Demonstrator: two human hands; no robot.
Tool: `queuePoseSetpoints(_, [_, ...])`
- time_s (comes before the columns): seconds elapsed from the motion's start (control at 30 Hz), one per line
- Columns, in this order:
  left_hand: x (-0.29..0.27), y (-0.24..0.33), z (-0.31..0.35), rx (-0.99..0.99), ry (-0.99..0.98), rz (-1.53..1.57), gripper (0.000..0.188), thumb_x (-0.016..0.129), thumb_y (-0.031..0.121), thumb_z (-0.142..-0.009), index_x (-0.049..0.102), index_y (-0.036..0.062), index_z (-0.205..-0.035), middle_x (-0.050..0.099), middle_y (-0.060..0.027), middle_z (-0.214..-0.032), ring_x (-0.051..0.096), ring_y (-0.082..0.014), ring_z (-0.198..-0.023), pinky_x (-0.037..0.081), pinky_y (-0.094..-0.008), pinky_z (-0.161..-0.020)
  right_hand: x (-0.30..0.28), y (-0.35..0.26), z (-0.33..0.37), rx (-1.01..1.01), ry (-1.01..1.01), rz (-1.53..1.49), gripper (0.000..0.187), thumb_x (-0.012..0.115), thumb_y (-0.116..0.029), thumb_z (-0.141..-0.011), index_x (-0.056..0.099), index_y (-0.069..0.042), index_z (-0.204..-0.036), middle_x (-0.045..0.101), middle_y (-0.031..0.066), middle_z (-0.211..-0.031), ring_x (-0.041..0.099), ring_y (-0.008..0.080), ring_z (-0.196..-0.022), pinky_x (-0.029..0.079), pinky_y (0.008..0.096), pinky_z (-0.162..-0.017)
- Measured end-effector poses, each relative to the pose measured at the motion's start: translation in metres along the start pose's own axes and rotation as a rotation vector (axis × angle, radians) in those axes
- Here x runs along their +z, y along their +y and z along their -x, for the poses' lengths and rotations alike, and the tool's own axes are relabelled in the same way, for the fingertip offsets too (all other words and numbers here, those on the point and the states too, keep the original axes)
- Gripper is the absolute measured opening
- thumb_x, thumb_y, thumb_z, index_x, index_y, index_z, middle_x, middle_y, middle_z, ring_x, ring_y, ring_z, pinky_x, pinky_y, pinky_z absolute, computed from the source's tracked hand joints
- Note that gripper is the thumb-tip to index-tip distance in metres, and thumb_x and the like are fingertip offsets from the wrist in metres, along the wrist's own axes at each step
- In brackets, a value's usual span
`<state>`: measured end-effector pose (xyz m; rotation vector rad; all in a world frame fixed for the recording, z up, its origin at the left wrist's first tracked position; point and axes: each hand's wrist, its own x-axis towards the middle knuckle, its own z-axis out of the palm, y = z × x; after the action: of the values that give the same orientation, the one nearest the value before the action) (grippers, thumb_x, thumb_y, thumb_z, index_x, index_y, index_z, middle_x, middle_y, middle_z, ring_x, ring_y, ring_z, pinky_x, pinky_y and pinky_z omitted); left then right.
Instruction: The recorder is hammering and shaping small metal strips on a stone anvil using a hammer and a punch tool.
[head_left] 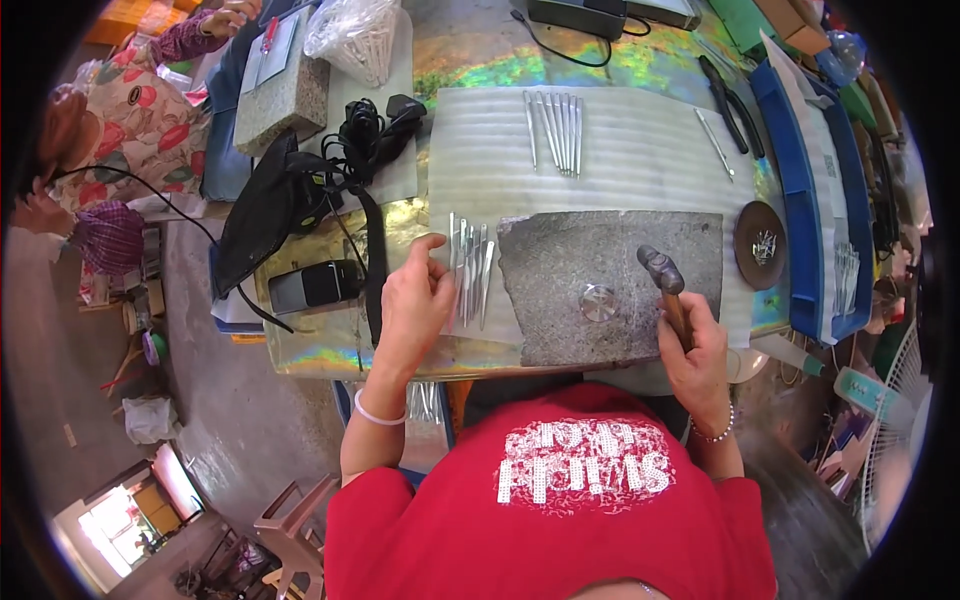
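My right hand (697, 350) is closed around the wooden handle of a hammer (660, 270). The hammer's metal head is held over the right part of a grey stone slab (560, 255). On that slab sits a small round shiny metal piece (598, 302). My left hand (415, 297) is just left of a loose bunch of thin silver metal rods (470, 270), its index finger and thumb apart near them. Nothing shows between those fingers. Farther back, several similar rods (556, 130) lie side by side on a white foam sheet (470, 125).
Pliers (733, 108) and a single rod (714, 143) lie at the far right. A brown round dish (760, 245) holds small metal bits beside a blue tray (800, 220). On the left are a phone (315, 287), a black strapped item (265, 220) and a stone block (285, 95). Another person (130, 130) sits far left.
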<state>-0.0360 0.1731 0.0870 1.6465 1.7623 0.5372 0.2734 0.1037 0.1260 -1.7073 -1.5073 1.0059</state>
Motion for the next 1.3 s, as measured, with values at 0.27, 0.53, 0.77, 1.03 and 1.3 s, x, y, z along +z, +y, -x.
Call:
queuePoseSetpoints(0.27, [0.002, 0.000, -0.001, 0.008, -0.026, 0.054, 0.039, 0.057, 0.000, -0.076, 0.051, 0.0006, -0.114, 0.060, -0.0104, -0.068, 0.061, -0.0195, -0.060, 0.048, -0.0305, -0.058, -0.003, 0.014, 0.009, -0.011, 0.051, -0.178, 0.015, 0.056, -0.004, -0.086, 0.054, 0.000, -0.100, 0.061, 0.0076, -0.074, 0.054, 0.0113, -0.062, 0.044, 0.0262, -0.058])
queuePoseSetpoints(0.53, [-0.026, 0.010, 0.022, -0.077, 0.141, 0.679, 0.033, 0.055, -0.001, -0.086, 0.052, -0.0059, -0.119, 0.059, -0.0065, -0.087, 0.062, -0.0148, -0.070, 0.053, -0.0260, -0.068, -0.025, 0.029, 0.006, -0.143, 0.196, -0.569, 0.015, 0.042, 0.000, -0.092, 0.041, -0.003, -0.107, 0.054, 0.0105, -0.095, 0.049, 0.0086, -0.056, 0.042, 0.0218, -0.053])
queuePoseSetpoints(0.77, [-0.004, 0.054, 0.048, 0.045, 0.062, 1.055, 0.031, 0.057, -0.005, -0.085, 0.045, 0.0015, -0.113, 0.060, -0.0124, -0.092, 0.064, -0.0204, -0.073, 0.057, -0.0335, -0.065, -0.108, 0.067, -0.030, 0.131, 0.541, 0.013, 0.007, 0.052, 0.000, -0.081, 0.059, -0.002, -0.081, 0.049, -0.0034, -0.064, 0.040, 0.0025, -0.056, 0.032, 0.0192, -0.052])
queuePoseSetpoints(1.03, [0.029, 0.066, 0.056, 0.123, -0.075, 0.983, 0.031, 0.057, -0.012, -0.083, 0.052, -0.0021, -0.111, 0.066, -0.0147, -0.095, 0.064, -0.0215, -0.091, 0.050, -0.0308, -0.084, -0.128, 0.111, -0.085, 0.026, 0.375, 0.448, 0.020, 0.059, -0.012, -0.075, 0.060, 0.005, -0.085, 0.061, 0.0204, -0.078, 0.061, 0.0334, -0.071, 0.048, 0.0368, -0.065])
queuePoseSetpoints(1.3, [0.045, 0.067, 0.055, 0.169, -0.017, 0.653, 0.022, 0.061, -0.010, -0.082, 0.057, -0.0017, -0.102, 0.065, -0.0119, -0.098, 0.062, -0.0164, -0.088, 0.048, -0.0263, -0.081, -0.130, 0.106, -0.101, 0.127, 0.232, 0.620, 0.016, 0.059, -0.009, -0.070, 0.059, 0.006, -0.076, 0.061, 0.0265, -0.080, 0.060, 0.0419, -0.081, 0.048, 0.0469, -0.073])
